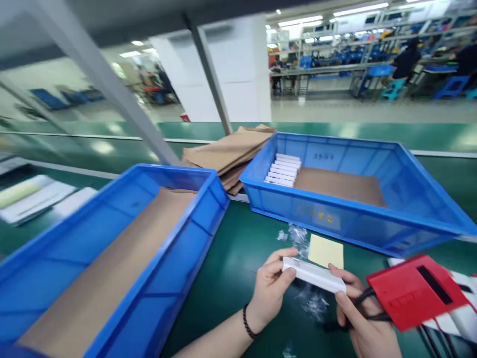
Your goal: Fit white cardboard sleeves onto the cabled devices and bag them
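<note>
A long white plastic bar-shaped piece (316,275) is held level above the green bench between both my hands. My left hand (271,286), with a dark beaded bracelet at the wrist, is closed on its left end, thumb in front and fingers behind. On the other end, my right hand (359,311) is closed with its thumb against the near side. Black cords or handles pass at the right hand, beside a red box-like device (415,291) with a dark slot. Whether the hand also grips these cords, I cannot tell. Clear plastic scraps (315,303) lie below the piece.
A blue bin (354,214) behind my hands contains several white bars (281,171) on cardboard. Another blue bin (179,238), lined with cardboard, stands at left. Brown cardboard sheets (227,151) are stacked between them. A yellow paper pad (326,250) lies behind the piece.
</note>
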`<state>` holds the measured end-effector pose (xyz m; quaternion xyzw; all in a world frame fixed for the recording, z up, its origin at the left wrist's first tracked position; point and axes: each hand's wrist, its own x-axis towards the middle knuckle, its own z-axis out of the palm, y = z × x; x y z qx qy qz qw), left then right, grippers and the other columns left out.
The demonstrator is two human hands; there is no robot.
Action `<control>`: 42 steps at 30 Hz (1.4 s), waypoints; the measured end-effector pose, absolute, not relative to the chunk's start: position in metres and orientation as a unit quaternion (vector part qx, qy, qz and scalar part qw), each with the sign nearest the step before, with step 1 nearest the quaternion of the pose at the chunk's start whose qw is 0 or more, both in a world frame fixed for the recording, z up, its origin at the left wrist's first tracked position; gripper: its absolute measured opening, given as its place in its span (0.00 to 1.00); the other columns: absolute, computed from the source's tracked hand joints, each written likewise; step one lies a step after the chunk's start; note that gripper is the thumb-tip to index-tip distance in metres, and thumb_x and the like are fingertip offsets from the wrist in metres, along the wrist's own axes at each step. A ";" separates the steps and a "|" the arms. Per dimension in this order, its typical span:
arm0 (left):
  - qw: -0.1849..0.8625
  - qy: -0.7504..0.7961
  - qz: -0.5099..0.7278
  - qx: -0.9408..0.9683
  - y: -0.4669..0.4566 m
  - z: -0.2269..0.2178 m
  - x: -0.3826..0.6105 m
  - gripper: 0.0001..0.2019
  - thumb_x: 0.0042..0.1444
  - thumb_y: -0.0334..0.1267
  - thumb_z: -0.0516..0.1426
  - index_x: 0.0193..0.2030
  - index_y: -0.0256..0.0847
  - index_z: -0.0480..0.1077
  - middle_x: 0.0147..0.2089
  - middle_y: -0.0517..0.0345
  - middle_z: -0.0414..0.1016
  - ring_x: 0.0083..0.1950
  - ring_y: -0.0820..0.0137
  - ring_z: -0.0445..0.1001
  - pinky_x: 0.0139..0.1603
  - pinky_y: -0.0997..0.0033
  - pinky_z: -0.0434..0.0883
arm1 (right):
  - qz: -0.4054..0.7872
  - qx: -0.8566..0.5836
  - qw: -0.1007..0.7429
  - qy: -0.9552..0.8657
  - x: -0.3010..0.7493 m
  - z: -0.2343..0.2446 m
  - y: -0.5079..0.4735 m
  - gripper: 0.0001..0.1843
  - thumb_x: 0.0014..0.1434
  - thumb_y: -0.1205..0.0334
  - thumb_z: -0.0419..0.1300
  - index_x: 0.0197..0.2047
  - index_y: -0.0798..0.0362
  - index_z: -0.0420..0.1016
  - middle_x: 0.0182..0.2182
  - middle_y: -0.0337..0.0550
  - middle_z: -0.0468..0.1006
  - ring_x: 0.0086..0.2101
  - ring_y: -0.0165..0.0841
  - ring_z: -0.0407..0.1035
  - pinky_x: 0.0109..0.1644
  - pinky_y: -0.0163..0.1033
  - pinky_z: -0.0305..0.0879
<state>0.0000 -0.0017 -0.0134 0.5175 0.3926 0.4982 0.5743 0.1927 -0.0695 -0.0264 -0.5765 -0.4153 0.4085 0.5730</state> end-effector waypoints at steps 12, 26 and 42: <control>0.563 0.285 0.586 0.508 -0.008 -0.007 0.002 0.13 0.56 0.49 0.65 0.40 0.43 0.79 0.64 0.44 0.68 0.66 0.54 0.65 0.66 0.54 0.62 | 0.403 -0.560 0.553 -0.466 0.195 -0.024 -0.074 0.20 0.57 0.48 0.67 0.51 0.45 0.82 0.64 0.53 0.68 0.22 0.25 0.66 0.23 0.36 0.71; 0.808 0.302 0.486 0.138 -0.024 0.000 0.018 0.30 0.54 0.42 0.60 0.63 0.38 0.68 0.61 0.46 0.75 0.70 0.49 0.64 0.70 0.46 0.64 | 0.486 -0.538 0.519 -0.453 0.166 -0.010 -0.093 0.26 0.60 0.52 0.66 0.62 0.34 0.72 0.66 0.45 0.60 0.23 0.21 0.64 0.24 0.34 0.68; 0.823 0.352 0.443 0.047 -0.035 -0.013 -0.006 0.29 0.59 0.40 0.62 0.67 0.39 0.64 0.64 0.49 0.73 0.69 0.54 0.66 0.71 0.51 0.64 | 0.278 -0.652 0.329 -0.624 0.196 0.046 -0.071 0.11 0.63 0.53 0.62 0.41 0.50 0.67 0.25 0.36 0.70 0.23 0.28 0.66 0.27 0.35 0.66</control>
